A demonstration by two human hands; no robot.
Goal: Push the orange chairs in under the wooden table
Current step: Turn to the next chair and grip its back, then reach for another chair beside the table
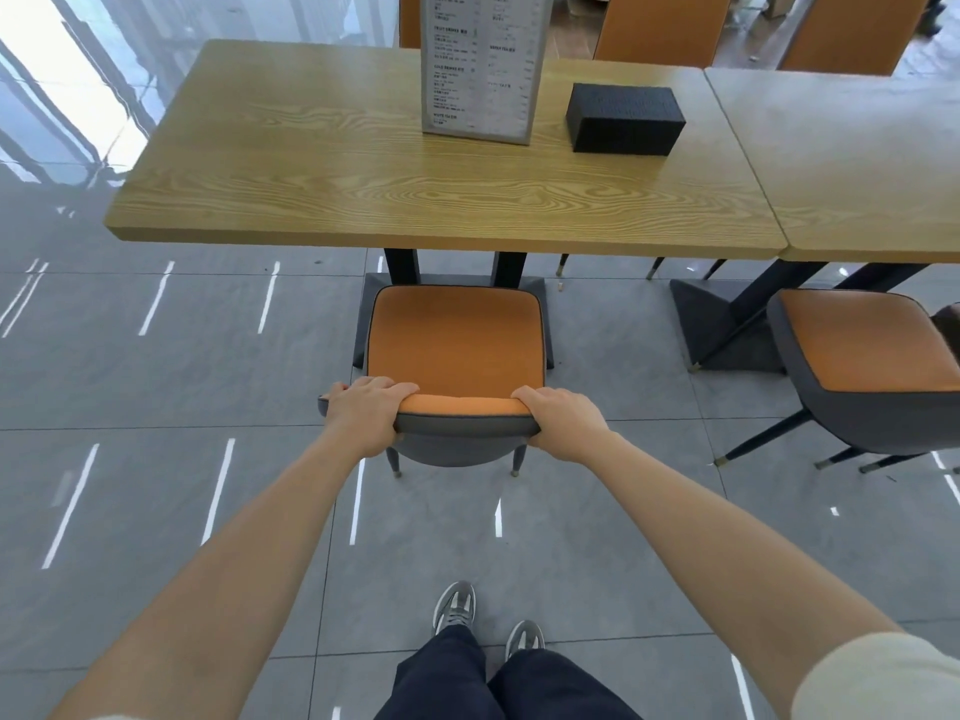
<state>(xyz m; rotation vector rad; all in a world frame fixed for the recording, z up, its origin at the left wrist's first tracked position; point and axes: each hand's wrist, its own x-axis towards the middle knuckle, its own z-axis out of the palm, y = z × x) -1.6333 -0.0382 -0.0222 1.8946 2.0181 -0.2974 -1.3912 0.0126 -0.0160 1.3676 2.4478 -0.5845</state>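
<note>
An orange chair [457, 340] with a grey shell stands in front of me, its seat just short of the near edge of the wooden table [322, 163]. My left hand [366, 410] grips the left end of its backrest top. My right hand [558, 420] grips the right end. The front of the seat lies over the table's black base. A second orange chair [872, 350] stands at the right, pulled out from the neighbouring table [857, 163].
A menu stand [480, 65] and a black box [626, 119] sit on the wooden table. More orange chair backs [660, 26] line the far side. The grey tiled floor [156, 459] is glossy. My feet [488, 621] stand behind the chair.
</note>
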